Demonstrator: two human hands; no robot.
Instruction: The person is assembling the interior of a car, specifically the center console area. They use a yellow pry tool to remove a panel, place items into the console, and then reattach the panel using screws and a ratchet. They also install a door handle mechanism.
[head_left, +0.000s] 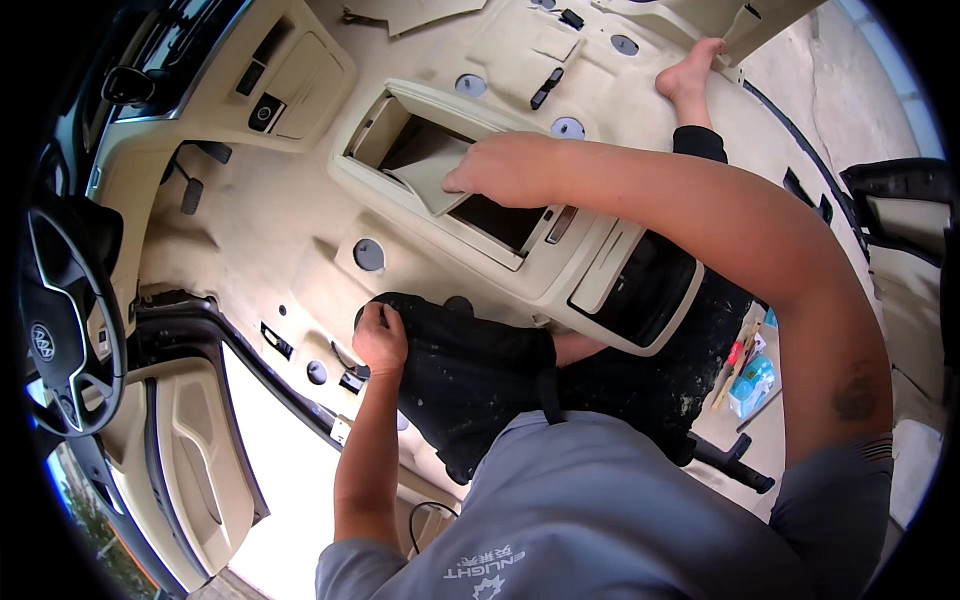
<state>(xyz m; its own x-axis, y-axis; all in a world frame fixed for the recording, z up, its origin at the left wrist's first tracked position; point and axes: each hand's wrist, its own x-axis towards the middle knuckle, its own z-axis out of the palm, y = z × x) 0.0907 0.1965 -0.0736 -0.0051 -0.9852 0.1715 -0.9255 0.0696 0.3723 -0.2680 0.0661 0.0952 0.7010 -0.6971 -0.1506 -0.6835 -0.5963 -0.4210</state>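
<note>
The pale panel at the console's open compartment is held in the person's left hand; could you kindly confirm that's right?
Not quite: the head view shows the person's right hand, not the left, holding the pale panel at the console's open compartment.

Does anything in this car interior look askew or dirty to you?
Yes. The beige panel in the right hand is tilted over the open console, not flush with its rim. Also, the black trousers are speckled with something pale, perhaps paint or dust.
</note>
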